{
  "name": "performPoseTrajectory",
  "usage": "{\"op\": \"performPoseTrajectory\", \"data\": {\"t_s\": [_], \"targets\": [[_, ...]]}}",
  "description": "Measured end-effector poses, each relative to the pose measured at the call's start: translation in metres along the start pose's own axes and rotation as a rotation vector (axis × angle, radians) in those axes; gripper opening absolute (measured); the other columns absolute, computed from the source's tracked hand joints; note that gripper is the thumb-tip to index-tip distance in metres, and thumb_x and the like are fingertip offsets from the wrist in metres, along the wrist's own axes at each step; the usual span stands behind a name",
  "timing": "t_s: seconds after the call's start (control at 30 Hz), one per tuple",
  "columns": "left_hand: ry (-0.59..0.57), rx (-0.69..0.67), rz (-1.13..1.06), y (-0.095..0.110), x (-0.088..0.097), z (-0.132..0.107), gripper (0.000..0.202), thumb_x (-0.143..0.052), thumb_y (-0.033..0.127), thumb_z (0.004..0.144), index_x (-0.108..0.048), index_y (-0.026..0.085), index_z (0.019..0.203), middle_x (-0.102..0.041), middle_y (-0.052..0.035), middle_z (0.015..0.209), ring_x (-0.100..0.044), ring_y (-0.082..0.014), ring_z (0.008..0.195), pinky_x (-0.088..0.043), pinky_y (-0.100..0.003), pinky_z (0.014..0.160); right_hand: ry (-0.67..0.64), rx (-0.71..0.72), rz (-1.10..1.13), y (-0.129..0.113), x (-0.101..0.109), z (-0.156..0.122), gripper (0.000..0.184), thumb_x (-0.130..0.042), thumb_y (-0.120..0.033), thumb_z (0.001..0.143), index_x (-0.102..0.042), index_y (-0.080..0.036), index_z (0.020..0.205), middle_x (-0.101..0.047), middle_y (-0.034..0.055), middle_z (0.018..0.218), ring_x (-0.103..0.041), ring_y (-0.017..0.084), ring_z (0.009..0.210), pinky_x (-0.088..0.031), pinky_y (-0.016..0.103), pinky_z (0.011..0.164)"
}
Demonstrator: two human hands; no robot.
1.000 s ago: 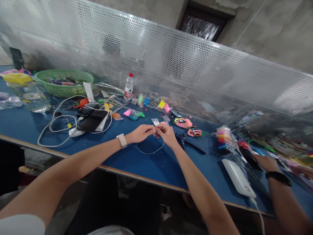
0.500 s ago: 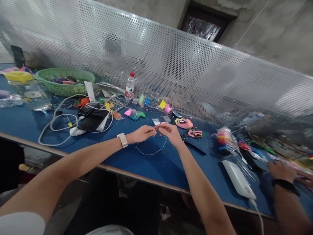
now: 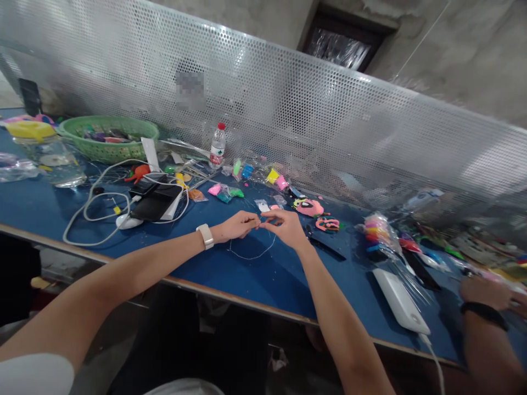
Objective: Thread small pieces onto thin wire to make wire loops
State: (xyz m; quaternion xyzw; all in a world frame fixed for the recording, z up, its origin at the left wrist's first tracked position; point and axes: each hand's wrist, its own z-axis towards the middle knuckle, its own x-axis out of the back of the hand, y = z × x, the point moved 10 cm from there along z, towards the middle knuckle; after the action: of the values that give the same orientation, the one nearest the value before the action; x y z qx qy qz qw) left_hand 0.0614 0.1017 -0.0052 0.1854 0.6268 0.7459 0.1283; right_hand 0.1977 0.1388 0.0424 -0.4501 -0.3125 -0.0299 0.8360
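While the thin strand (image 3: 251, 258) sags at 6 o'clock from the two hands, above or on the blue table (image 3: 255, 282) (can't tell which), L hand (image 3: 237, 226) pinches it narrowly & R hand (image 3: 287, 226) does likewise, thumb to index, tips just beside; strand ends too small to make out. Prob. v. light, thin enough to slip, & a bit springy b/c the curve looks round; a hard bend could kink it. Best hold: finger pads nr each end, slack left free. Bottle (image 3: 218, 147) at approx. 11 o'clock, well apart.
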Motion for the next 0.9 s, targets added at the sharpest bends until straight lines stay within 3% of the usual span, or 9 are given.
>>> {"op": "performPoseTrajectory", "data": {"t_s": [0.13,0.2,0.33,0.43,0.53,0.9], "targets": [[0.005,0.006,0.029,-0.004,0.001,0.002,0.046,-0.063,0.060,0.107,-0.061,0.020,0.086,-0.040,0.0074,0.055,-0.035,-0.0097,0.047,-0.033,-0.024,0.048,0.027,0.076,0.017,-0.006,0.001,0.000,0.022,-0.093,-0.047,0.086,-0.090,-0.029,0.099,-0.087,0.0102,0.104,-0.080,0.031,0.086,-0.066,0.046,0.076],[0.032,-0.037,0.140,-0.004,0.006,0.004,0.041,-0.056,0.052,0.111,-0.061,0.019,0.087,-0.045,0.0056,0.057,-0.040,-0.0110,0.049,-0.035,-0.024,0.052,0.038,0.121,0.009,-0.009,-0.001,-0.001,0.020,-0.091,-0.049,0.088,-0.088,-0.030,0.092,-0.087,0.0098,0.105,-0.080,0.032,0.091,-0.067,0.050,0.085],[0.123,-0.232,0.688,0.016,0.013,0.002,0.027,-0.051,0.026,0.112,-0.067,0.018,0.092,-0.070,-0.0039,0.080,-0.062,-0.0164,0.070,-0.041,-0.027,0.067,0.037,0.178,-0.034,-0.016,-0.009,-0.002,0.016,-0.082,-0.042,0.095,-0.084,-0.031,0.084,-0.086,0.0075,0.099,-0.080,0.032,0.097,-0.064,0.054,0.099],[0.146,-0.226,1.108,0.023,0.013,-0.002,0.021,-0.051,0.020,0.113,-0.072,0.018,0.109,-0.077,-0.0100,0.096,-0.071,-0.0230,0.081,-0.039,-0.031,0.068,0.047,0.207,-0.064,-0.021,-0.014,-0.005,0.010,-0.080,-0.035,0.095,-0.085,-0.031,0.088,-0.087,0.0070,0.101,-0.080,0.032,0.099,-0.061,0.055,0.106],[0.104,-0.187,1.370,0.025,0.008,-0.005,0.020,-0.055,0.016,0.112,-0.072,0.016,0.123,-0.078,-0.0137,0.103,-0.075,-0.0288,0.089,-0.039,-0.034,0.068,0.031,0.232,-0.081,-0.025,-0.020,-0.006,0.010,-0.077,-0.031,0.095,-0.086,-0.031,0.092,-0.087,0.0071,0.104,-0.080,0.032,0.102,-0.060,0.055,0.108],[0.082,-0.137,1.446,0.022,0.005,-0.006,0.022,-0.056,0.014,0.112,-0.071,0.017,0.128,-0.079,-0.0143,0.103,-0.079,-0.0310,0.095,-0.043,-0.034,0.069,-0.028,0.290,-0.123,-0.026,-0.029,-0.006,0.021,-0.067,-0.024,0.100,-0.085,-0.031,0.093,-0.086,0.0064,0.102,-0.080,0.029,0.099,-0.062,0.049,0.096]]}}
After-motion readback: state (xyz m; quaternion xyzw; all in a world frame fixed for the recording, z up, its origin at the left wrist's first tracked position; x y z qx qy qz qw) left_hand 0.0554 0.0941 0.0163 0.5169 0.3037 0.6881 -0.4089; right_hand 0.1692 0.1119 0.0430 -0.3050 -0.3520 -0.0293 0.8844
